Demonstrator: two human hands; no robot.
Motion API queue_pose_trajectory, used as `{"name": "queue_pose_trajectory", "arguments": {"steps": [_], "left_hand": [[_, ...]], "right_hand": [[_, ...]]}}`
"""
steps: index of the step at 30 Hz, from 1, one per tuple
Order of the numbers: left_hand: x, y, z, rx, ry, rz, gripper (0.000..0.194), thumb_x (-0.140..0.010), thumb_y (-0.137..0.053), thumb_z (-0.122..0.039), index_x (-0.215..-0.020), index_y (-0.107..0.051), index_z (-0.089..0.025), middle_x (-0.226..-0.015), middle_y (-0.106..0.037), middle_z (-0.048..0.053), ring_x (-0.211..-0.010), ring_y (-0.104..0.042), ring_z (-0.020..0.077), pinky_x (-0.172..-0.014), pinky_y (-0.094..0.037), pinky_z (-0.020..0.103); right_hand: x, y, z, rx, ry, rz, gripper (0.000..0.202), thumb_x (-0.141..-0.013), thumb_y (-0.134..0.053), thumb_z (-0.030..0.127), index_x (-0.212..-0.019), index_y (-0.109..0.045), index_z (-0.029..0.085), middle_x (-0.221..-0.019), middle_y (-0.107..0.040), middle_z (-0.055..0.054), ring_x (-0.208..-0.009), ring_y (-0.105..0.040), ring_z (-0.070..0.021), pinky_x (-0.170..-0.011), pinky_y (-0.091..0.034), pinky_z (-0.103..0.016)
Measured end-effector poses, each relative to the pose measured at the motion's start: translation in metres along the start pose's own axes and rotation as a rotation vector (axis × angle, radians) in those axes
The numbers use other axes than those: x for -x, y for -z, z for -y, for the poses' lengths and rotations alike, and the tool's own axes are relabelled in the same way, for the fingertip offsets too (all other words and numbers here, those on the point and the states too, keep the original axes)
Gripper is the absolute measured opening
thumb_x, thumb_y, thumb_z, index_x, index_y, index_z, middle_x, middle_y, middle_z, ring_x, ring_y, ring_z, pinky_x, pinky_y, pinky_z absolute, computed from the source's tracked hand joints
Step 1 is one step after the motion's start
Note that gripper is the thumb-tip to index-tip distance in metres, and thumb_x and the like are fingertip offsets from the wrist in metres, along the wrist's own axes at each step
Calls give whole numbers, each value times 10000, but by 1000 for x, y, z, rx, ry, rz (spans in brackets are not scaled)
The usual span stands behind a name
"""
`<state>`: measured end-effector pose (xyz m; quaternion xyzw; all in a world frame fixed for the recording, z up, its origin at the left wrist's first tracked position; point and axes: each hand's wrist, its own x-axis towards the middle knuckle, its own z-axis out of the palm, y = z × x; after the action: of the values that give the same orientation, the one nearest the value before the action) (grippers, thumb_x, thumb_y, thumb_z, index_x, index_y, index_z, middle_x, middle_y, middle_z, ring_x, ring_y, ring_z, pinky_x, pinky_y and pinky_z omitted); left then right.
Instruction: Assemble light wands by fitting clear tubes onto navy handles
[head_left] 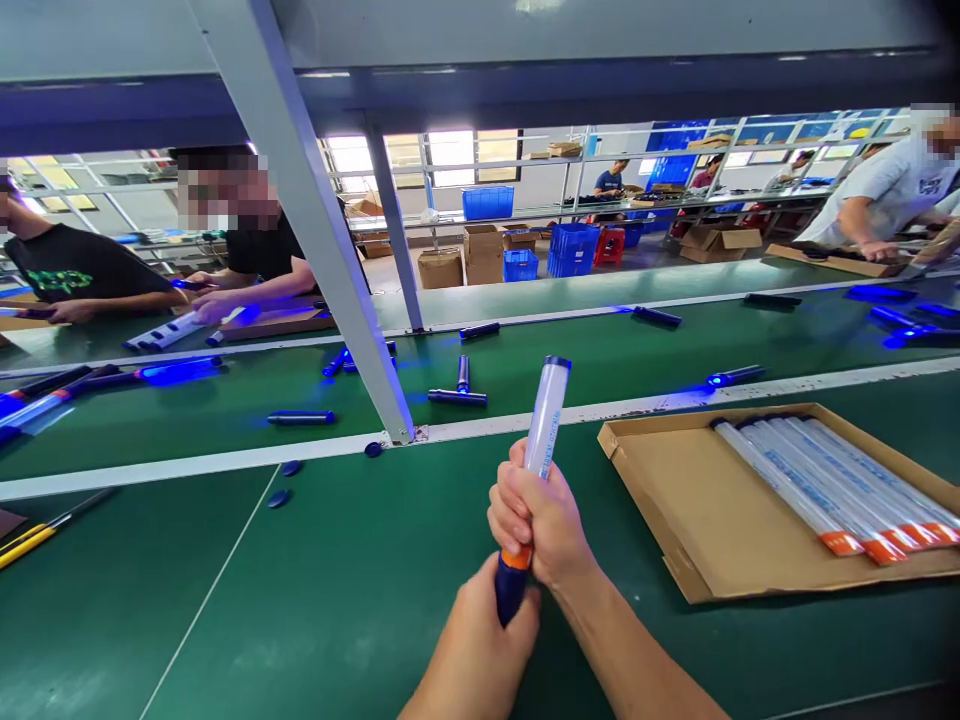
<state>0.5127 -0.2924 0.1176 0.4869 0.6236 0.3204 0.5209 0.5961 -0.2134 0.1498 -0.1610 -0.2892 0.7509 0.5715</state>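
A clear tube [547,415] with a dark blue cap at its upper end leans slightly right over the green table. My right hand [536,510] is wrapped round its lower part, just above an orange band. Below the band, my left hand [491,630] grips the dark blue lower end [511,590]. The two hands are close together, one above the other. To the right, a shallow cardboard tray [652,480] holds several clear tubes [817,480] with orange bands, lying side by side.
Small dark caps [279,498] lie left on the table [337,600]. A metal post [315,220] stands beyond them. Several dark flashlights [457,397], some lit blue, lie on the green belt. A yellow-handled tool [30,545] is far left. People work across the belt.
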Motion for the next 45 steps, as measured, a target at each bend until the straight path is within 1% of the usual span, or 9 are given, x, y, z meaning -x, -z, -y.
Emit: {"name": "queue_pose_trajectory", "arguments": {"steps": [3,9,12,14,19,27,35,41,45], "left_hand": [[-1,4,-4,-103,-130,-70,154,-878,-572,-310,-917,-608,-165,-919,-713,80,-795,-622,187,-745,-477,295],[9,9,-10,286,199,323,339,-833,-636,-502,-919,-433,-244,-411,-341,-149,-308,-258,78,-329,-256,197],[15,11,-13,474,217,434,417,-782,-703,-493,-840,-367,-254,-415,-344,-155,-304,-249,50,-325,-207,175],[17,10,-14,524,204,473,427,-768,-719,-469,-813,-356,-251,-421,-350,-154,-299,-255,37,-329,-192,174],[16,-1,-12,264,169,298,332,-823,-639,-474,-846,-400,-245,-419,-356,-146,-285,-296,70,-301,-269,187],[19,8,-20,-41,-48,1,263,-893,-601,-422,-997,-600,-180,-684,-587,-7,-552,-521,138,-513,-381,231],[9,18,-28,0,-148,-5,437,-900,-609,-441,-1236,-596,-162,-737,-654,40,-807,-643,249,-675,-455,289],[6,14,-33,-83,-199,10,381,-924,-578,-361,-1262,-568,-187,-1198,-676,125,-1049,-629,271,-867,-457,336],[12,13,-36,-223,-166,15,239,-942,-542,-402,-1066,-584,-202,-964,-696,67,-799,-600,212,-695,-418,294]], "right_hand": [[-1,1,-2,60,18,-91,268,-851,-640,187,-764,-393,241,-475,-370,126,-337,-281,-55,-305,-316,-156],[-1,3,-2,-90,-13,14,217,-862,-643,180,-820,-438,238,-521,-418,115,-367,-325,-59,-342,-369,-168],[2,3,0,-89,-3,79,144,-901,-586,171,-835,-472,228,-574,-508,81,-496,-546,-110,-624,-581,-324],[3,4,0,-104,-9,120,98,-906,-566,167,-866,-500,227,-638,-580,53,-666,-660,-162,-857,-565,-440],[5,11,1,-143,-34,126,80,-859,-614,235,-876,-536,236,-723,-649,9,-863,-695,-232,-967,-502,-495],[6,10,-1,-10,29,67,257,-893,-612,486,-878,-569,233,-774,-672,-25,-785,-686,-229,-798,-548,-421],[31,20,26,446,-107,104,596,-898,-685,390,-1422,-441,245,-1229,-681,-133,-1034,-712,-286,-980,-489,-525],[35,27,35,470,-73,141,643,-883,-716,353,-1440,-413,246,-1177,-696,-118,-1092,-698,-293,-1034,-460,-561],[28,16,45,347,-25,79,604,-819,-783,411,-1326,-495,252,-1115,-696,-91,-984,-722,-275,-947,-533,-521]]}}
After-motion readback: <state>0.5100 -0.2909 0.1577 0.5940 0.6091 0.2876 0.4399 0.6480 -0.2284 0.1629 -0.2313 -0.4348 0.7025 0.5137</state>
